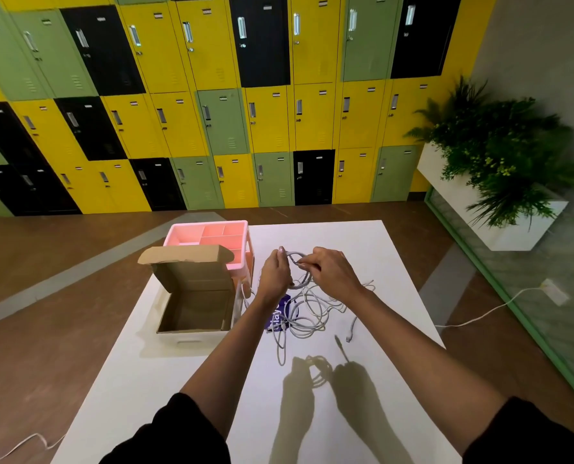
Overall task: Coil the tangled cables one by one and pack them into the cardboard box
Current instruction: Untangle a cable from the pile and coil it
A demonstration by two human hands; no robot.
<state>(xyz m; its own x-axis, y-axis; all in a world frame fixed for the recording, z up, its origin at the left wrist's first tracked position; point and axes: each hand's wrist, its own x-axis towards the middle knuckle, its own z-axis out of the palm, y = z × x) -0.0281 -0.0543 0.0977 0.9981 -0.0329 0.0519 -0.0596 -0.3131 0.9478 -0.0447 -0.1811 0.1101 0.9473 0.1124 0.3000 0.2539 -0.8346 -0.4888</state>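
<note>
Above the white table (178, 380), my left hand (275, 272) grips a coil of grey cable (300, 283) and holds it up. My right hand (332, 271) pinches a strand of the same cable at the top of the loop. Below the hands lies a tangled heap of white and grey cables (312, 316), with loose plug ends trailing toward me. The cardboard box (195, 309) stands open to the left of the heap, lid flap up, its inside bare.
A pink compartment tray (208, 239) sits behind the box. A purple packet (278, 316) lies under the cables. A white cord (479, 316) runs over the floor at right. Lockers line the back wall; a planter (493, 169) stands at right.
</note>
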